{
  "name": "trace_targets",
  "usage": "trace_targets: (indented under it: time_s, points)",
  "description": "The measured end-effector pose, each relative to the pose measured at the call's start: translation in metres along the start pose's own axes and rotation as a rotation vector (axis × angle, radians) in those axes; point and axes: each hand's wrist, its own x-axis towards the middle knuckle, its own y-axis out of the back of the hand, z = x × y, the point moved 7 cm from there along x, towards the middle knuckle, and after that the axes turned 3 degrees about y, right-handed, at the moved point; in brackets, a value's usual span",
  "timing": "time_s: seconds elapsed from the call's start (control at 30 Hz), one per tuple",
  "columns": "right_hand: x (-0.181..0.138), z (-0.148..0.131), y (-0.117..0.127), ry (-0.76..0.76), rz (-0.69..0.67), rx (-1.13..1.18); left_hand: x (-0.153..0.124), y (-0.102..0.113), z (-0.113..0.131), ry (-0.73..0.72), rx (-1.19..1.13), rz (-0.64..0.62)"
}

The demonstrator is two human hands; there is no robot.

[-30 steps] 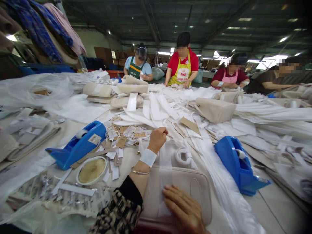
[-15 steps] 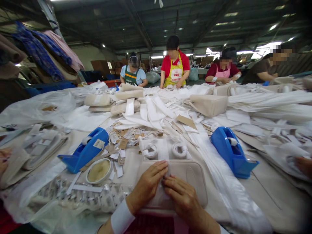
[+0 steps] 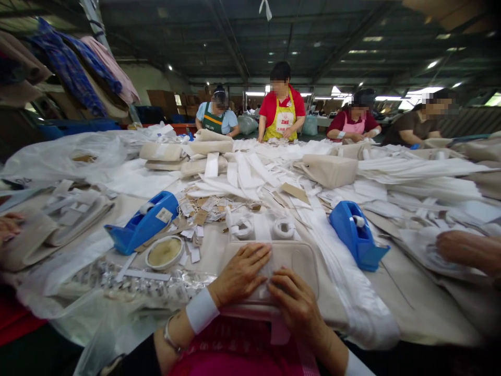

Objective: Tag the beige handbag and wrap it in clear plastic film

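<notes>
In front of me at the table's near edge lies a beige bag (image 3: 306, 261), its wrapped white handles (image 3: 241, 228) turned away from me. My left hand (image 3: 243, 269) rests flat on the bag's upper face, fingers stretched over a white strip (image 3: 265, 261) down its middle. Just to the right, my right hand (image 3: 293, 295) presses on the same face, fingers extended and slightly bent. A white band end (image 3: 280, 332) hangs from the bag's near edge. Neither hand grips the bag; what lies under the palms is hidden.
Blue tape dispensers stand left (image 3: 143, 222) and right (image 3: 357, 235). Near the left one are a tape roll (image 3: 164, 253) and a pile of tags (image 3: 201, 214). White strips and beige bags cover the far table. Co-workers' hands show at left (image 3: 10, 225) and right (image 3: 467, 253).
My right hand's fingers have shifted a little apart from my left hand. The view has tilted slightly, and more of a co-worker's hand shows at right.
</notes>
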Motion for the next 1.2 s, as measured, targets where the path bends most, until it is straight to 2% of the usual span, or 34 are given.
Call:
trace_targets:
  time_s: [0.17,0.27,0.33,0.47,0.53,0.67,0.8,1.2]
  points:
    - [-0.031,-0.011,0.012,0.048,-0.176,0.000,0.000,-0.003,0.001,-0.021,0.027,0.001]
    - [-0.054,-0.013,0.008,0.023,-0.337,-0.084,0.000,-0.004,0.002,-0.028,0.056,0.019]
    - [-0.067,-0.012,0.001,0.034,-0.374,-0.191,-0.001,-0.004,0.002,-0.028,0.071,0.036]
    - [-0.080,-0.011,-0.009,0.115,-0.228,-0.319,-0.002,-0.005,0.004,-0.039,0.081,0.069]
    - [-0.078,-0.012,-0.007,0.130,-0.129,-0.276,-0.004,-0.005,0.005,-0.056,0.096,0.080]
    - [-0.064,-0.028,0.012,0.137,0.028,-0.114,-0.006,-0.008,0.005,-0.091,0.114,0.070]
    - [-0.056,-0.051,0.024,0.169,0.038,-0.049,-0.008,-0.007,0.004,-0.097,0.089,0.070]
    - [-0.045,-0.092,0.025,0.142,-0.001,0.000,-0.005,-0.015,-0.002,-0.047,0.023,0.008]
